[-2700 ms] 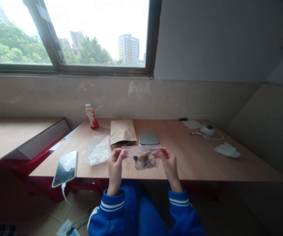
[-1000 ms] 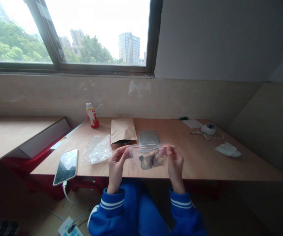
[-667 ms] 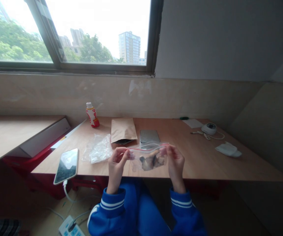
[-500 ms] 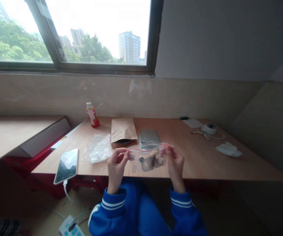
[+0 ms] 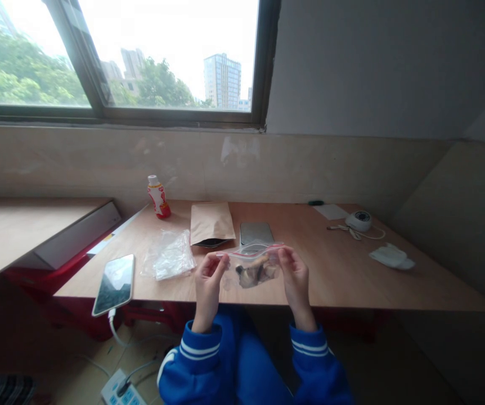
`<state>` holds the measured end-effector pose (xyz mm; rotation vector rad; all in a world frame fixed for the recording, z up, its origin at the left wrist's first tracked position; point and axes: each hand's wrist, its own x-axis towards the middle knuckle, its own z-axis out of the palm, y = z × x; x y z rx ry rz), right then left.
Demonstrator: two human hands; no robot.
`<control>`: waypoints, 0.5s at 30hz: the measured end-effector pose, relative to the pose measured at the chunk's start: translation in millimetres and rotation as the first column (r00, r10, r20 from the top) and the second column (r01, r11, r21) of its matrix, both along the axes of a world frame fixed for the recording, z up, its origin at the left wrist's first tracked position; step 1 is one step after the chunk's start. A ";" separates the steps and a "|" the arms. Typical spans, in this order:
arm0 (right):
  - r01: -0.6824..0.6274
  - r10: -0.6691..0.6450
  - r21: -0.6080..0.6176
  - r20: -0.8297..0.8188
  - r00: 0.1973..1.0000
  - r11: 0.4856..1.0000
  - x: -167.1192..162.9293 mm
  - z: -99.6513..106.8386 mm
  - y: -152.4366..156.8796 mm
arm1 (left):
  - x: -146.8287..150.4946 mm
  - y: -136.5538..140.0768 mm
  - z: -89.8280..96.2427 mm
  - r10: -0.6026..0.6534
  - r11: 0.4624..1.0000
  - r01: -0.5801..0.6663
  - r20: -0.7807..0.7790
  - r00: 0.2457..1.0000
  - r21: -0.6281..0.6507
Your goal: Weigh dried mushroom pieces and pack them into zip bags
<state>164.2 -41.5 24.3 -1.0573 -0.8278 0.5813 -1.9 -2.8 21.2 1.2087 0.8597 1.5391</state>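
Zip bag [image 5: 246, 256] held up at the table's [image 5: 344, 275] near edge, approx. mid-width, mouth uppermost. L. hand [image 5: 209, 281] pinches the top L. corner btwn thumb & fingers; R. hand [image 5: 296, 279] grips the top R. corner likewise, so the bag hangs btwn them. Stage, as judged: filling looks done, w/ several pale & dark pieces [image 5: 256, 273] lying inside, seen thru the clear film; exact no. & kind can't be told. Closure unconfirmed: the red-lined top edge bows in a wave, which suggests a mouth not fully pressed shut, tho' the view is too small to be certain. Bag not yet set down. Beyond it, a flat silver device [image 5: 257, 232] lies just R. of a brown paper pouch [image 5: 212, 222], whose near end gapes dark; contents, if any, n/a from this angle. Clear plastic packaging [image 5: 169, 256] lies L. of the pouch, w/ a phone [image 5: 115, 281] farther L. at the near edge & a bottle [image 5: 158, 199] upright at far L.
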 end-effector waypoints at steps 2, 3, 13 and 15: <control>-0.020 0.020 0.004 0.037 0.999 1.000 1.3 -0.5 -0.5 | 1.0 -0.6 0.6 0.018 1.000 -0.018 0.027 0.999 -0.004; -0.031 0.031 0.007 0.051 0.998 0.999 1.8 -0.8 -0.7 | 1.3 -0.7 1.0 0.021 1.000 -0.020 0.036 0.999 -0.009; -0.033 0.035 -0.036 0.059 0.998 0.999 10.7 4.4 -9.5 | -9.7 -0.9 2.0 -0.021 0.999 0.024 0.056 0.998 -0.043; -0.016 0.018 -0.022 0.092 0.996 1.000 12.9 5.5 -11.7 | -10.5 -2.4 3.2 -0.019 0.999 0.021 0.053 0.998 -0.034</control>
